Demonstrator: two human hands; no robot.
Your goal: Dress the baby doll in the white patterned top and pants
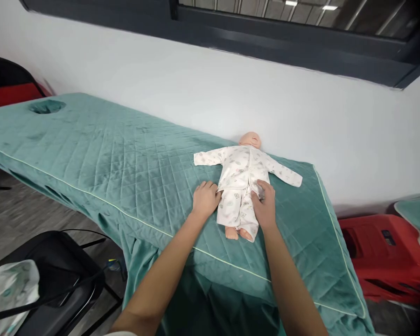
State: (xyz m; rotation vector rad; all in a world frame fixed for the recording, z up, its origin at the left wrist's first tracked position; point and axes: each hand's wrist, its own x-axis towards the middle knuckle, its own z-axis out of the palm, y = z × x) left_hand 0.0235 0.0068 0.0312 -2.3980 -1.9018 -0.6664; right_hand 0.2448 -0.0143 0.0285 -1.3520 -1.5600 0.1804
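Observation:
A baby doll (250,139) lies on its back on a green quilted bed cover (154,172), head toward the wall. It wears a white printed long-sleeved top (238,163) with both sleeves spread out, and matching trousers (230,207). The doll's feet show below the trouser legs. At the doll's hip on the left side, my left hand (206,199) has its fingers curled at the hem of the top. My right hand (266,205) is at the opposite hip, thumb and fingers closed on the hem of the top. The exact grip of the fingertips is partly hidden.
The bed stands against a white wall (126,70) and has a face hole (47,106) at its far left. A black chair (56,275) holding a white plastic bag (12,289) is at lower left. Red plastic furniture (385,252) stands past the bed's right end.

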